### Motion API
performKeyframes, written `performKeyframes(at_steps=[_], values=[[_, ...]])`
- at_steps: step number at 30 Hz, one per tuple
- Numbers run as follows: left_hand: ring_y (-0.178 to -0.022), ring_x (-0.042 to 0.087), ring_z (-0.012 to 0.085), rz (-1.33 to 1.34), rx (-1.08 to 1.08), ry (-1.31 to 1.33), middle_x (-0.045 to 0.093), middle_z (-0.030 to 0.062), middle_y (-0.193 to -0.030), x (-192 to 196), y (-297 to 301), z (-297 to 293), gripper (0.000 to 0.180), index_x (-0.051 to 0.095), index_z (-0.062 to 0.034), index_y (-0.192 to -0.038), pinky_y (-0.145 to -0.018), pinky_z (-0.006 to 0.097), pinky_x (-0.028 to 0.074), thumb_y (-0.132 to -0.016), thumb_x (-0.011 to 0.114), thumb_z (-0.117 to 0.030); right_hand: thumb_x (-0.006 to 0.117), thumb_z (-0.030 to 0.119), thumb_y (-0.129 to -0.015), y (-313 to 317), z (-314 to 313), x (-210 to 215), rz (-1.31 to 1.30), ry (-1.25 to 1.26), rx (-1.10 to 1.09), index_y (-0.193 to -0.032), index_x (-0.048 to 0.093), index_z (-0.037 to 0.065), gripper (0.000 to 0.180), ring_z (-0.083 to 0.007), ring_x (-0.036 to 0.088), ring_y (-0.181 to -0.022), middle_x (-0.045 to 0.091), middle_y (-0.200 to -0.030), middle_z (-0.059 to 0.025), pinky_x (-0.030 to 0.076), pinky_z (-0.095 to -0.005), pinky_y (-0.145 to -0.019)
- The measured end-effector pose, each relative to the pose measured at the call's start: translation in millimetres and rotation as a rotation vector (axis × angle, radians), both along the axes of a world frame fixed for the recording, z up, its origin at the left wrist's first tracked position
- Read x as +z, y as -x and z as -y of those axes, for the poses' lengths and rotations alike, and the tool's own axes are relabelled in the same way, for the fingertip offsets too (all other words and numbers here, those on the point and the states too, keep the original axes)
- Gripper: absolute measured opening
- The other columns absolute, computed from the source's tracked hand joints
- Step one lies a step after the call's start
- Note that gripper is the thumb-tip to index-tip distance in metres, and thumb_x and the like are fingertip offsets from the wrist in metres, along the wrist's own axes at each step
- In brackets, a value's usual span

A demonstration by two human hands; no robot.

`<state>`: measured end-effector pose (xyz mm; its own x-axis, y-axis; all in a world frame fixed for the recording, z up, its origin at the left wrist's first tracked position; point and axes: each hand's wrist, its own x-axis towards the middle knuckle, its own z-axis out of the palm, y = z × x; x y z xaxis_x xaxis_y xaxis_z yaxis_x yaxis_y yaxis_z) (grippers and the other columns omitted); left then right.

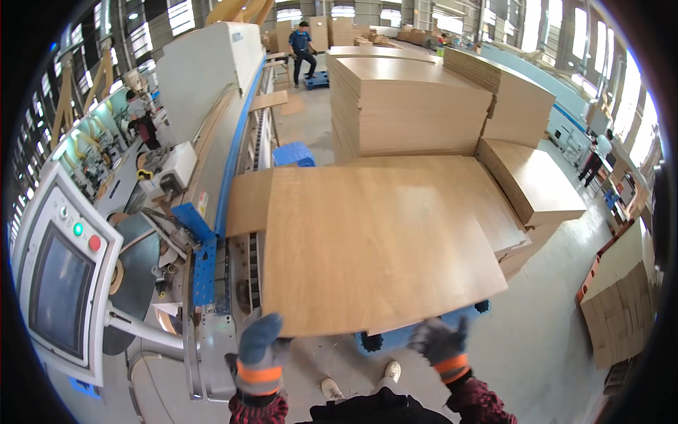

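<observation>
A large wood-grain panel (374, 247) lies in front of me, its left side over the machine's roller track and its right side over a stack of panels. My left hand (260, 346), in a grey-blue glove with an orange band, is closed at the panel's near left corner. Below the near edge, toward the right, is my right hand (439, 345), gloved alike, thumb raised and fingers apart, a little blurred. It appears separate from the panel. Beyond the large panel's left side, a smaller board (248, 203) rests on the track.
A control console (60, 283) with a screen and buttons stands left, beside the long white machine (205, 74). Tall panel stacks (417, 116) rise ahead; more boards (625, 311) sit at right. A blue pallet (417, 332) lies under the panel. People work farther off.
</observation>
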<state>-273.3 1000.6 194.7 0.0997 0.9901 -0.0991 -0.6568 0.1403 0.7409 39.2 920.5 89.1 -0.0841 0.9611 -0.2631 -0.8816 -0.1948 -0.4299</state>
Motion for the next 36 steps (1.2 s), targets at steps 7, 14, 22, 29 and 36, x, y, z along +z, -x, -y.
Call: performKeyframes(at_steps=[7,14,22,29,36], values=[[-0.097,0.056,0.0286,0.115,0.191,0.100,0.054,0.0203,-0.107,-42.9,87.6,117.7,0.049,0.041,0.0108,-0.114,-0.081,0.037,0.049,-0.071,0.053,-0.010,0.047,0.054,-0.079,-46.2,8.8,30.1,0.171,-0.097,-0.043,-0.119,0.044,0.005,0.063,-0.0281,0.054,-0.098,0.054,-0.112,-0.0115,0.047,-0.0455,-0.077],[-0.090,0.059,0.0269,0.399,0.498,0.341,0.056,0.0162,-0.104,-165.5,135.9,222.9,0.042,0.048,0.0036,-0.110,-0.074,0.037,0.051,-0.072,0.053,-0.013,0.043,0.014,-0.086,8.5,-2.7,36.3,0.393,0.048,0.479,-0.102,0.052,-0.005,0.027,-0.0201,0.058,-0.080,0.059,-0.091,-0.0124,0.049,-0.0314,-0.070],[-0.095,0.057,0.0267,-0.885,0.774,0.941,0.059,0.0129,-0.101,-191.7,198.4,213.7,0.024,0.057,-0.0029,-0.097,-0.079,0.036,0.048,-0.077,0.057,-0.016,0.060,0.002,-0.077,131.5,-5.3,-21.2,0.746,0.208,0.506,-0.101,0.056,-0.002,0.025,-0.0155,0.059,-0.072,0.061,-0.087,-0.0067,0.050,-0.0273,-0.066],[-0.090,0.044,0.0339,-1.619,0.328,-0.181,0.047,0.0165,-0.092,-163.5,127.4,145.0,0.027,0.051,-0.0017,-0.081,-0.074,0.043,0.036,-0.066,0.062,-0.021,0.059,0.009,-0.079,179.3,3.9,-138.3,0.593,0.181,0.415,-0.105,0.055,0.002,0.027,-0.0202,0.060,-0.077,0.061,-0.092,-0.0078,0.051,-0.0340,-0.068],[-0.073,0.043,0.0316,-1.495,0.616,-0.342,0.043,0.0129,-0.075,-155.4,94.3,81.9,0.012,0.047,-0.0018,-0.073,-0.063,0.038,0.036,-0.064,0.052,-0.007,0.057,0.018,-0.081,175.3,-73.7,-155.9,0.510,0.203,0.378,-0.105,0.054,0.003,0.027,-0.0196,0.061,-0.078,0.061,-0.090,-0.0069,0.051,-0.0342,-0.070]])
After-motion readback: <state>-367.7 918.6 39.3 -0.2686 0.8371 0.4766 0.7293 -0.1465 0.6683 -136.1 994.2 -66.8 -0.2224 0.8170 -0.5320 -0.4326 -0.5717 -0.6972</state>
